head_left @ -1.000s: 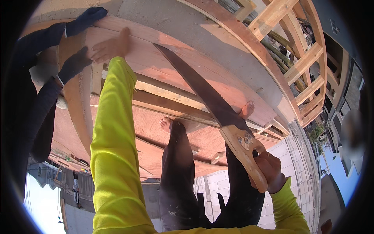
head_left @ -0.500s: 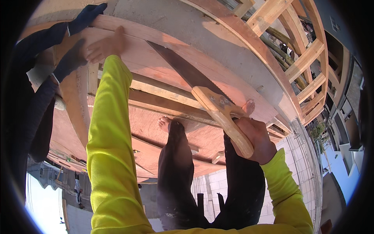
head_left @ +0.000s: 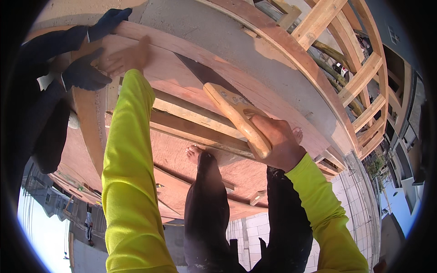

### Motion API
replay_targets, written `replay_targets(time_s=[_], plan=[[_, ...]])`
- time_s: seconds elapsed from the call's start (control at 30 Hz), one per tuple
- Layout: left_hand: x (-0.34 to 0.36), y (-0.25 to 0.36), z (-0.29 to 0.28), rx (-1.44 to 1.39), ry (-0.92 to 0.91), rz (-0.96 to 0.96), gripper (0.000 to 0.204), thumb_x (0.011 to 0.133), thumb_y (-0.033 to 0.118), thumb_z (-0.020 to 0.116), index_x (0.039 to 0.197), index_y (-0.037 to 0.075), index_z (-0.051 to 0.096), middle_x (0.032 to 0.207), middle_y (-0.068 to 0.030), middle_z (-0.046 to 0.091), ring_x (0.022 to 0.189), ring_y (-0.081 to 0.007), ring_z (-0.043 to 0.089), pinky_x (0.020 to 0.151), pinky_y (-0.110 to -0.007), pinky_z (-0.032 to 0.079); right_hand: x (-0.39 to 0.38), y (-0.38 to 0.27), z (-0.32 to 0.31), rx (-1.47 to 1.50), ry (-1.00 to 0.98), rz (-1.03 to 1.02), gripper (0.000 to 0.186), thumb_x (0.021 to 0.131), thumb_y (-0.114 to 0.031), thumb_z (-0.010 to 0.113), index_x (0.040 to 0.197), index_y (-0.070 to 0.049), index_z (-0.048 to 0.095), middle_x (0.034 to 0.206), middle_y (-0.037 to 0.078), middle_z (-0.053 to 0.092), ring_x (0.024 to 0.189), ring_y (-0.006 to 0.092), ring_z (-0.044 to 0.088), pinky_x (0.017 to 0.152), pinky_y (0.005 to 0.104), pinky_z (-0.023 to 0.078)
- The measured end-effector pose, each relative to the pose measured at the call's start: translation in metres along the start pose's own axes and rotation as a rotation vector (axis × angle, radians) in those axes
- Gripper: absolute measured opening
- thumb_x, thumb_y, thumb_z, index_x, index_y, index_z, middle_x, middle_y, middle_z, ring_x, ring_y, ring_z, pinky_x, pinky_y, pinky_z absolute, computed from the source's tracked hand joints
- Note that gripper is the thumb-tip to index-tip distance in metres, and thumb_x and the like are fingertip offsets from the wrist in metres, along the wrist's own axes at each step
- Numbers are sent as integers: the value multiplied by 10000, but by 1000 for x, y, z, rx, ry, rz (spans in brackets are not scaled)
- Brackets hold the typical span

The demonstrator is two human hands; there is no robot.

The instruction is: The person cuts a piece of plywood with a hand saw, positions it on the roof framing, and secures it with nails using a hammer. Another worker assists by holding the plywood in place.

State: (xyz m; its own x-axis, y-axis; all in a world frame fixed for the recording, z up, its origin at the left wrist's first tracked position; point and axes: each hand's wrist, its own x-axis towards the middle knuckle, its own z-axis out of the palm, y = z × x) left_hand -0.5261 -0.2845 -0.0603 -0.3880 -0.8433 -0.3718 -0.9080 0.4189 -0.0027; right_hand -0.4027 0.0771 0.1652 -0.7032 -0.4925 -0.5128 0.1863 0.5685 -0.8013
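My right hand [head_left: 283, 143] is wrapped round the wooden handle of a handsaw [head_left: 231, 109]. The saw's dark blade slants up and left over a reddish plywood sheet [head_left: 159, 68], its tip near the sheet's far part. My left hand [head_left: 127, 58] is at the sheet's far left, slightly blurred, with fingers spread and the thumb out, holding nothing. Close beside it, a co-worker's dark-gloved hand [head_left: 86, 73] is held with fingers apart. The co-worker's other gloved hand [head_left: 109, 22] rests at the far left end of the sheet.
Wooden beams [head_left: 195, 111] run below the sheet, and my bare foot [head_left: 193, 152] is on lower plywood [head_left: 168, 145]. Grey concrete [head_left: 218, 32] borders the far side. A timber frame [head_left: 359, 82] stands at the right, with a pale block wall [head_left: 348, 191] below it.
My right hand has pushed the handsaw up and left, bringing its handle farther over the plywood. The co-worker's nearer gloved hand has shifted slightly down and its fingers have spread.
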Motion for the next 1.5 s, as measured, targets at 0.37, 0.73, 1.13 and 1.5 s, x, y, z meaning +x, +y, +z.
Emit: replay_targets(time_s=[0.37, 0.73, 1.13, 1.5], plan=[[-96, -31, 21, -95, -143, -68, 1437, 711, 687, 723, 1538, -75, -173, 1571, -392, -240, 1484, -535, -202, 1127, -737, 57, -118, -12, -34, 1, -7, -11, 362, 776, -128, 767, 1093, -17, 633, 911, 161, 667, 845, 376, 680, 750, 447, 555], [-102, -26, 23, -89, -199, -73, 1454, 728, 698, 725, 1515, -98, -203, 1536, -434, -259, 1465, -569, -208, 1175, -668, 29, -70, -8, -32, -9, -66, 41, 281, 766, -89, 743, 1007, -24, 615, 884, 143, 671, 809, 390, 676, 723, 466, 562], [-102, -10, 17, -31, -177, -76, 1408, 753, 639, 743, 1524, -80, -191, 1559, -405, -248, 1481, -539, -208, 1142, -719, 70, -48, -12, -24, -22, -74, 90, 365, 738, -53, 743, 1086, -24, 638, 866, 176, 688, 852, 390, 702, 763, 468, 566], [-105, 1, 22, -53, -175, -61, 1408, 747, 660, 732, 1530, -85, -170, 1552, -420, -244, 1480, -544, -204, 1145, -716, 57, -34, 10, -32, -57, -62, 21, 297, 755, -53, 737, 1027, -14, 624, 869, 196, 658, 799, 402, 669, 735, 444, 553]])
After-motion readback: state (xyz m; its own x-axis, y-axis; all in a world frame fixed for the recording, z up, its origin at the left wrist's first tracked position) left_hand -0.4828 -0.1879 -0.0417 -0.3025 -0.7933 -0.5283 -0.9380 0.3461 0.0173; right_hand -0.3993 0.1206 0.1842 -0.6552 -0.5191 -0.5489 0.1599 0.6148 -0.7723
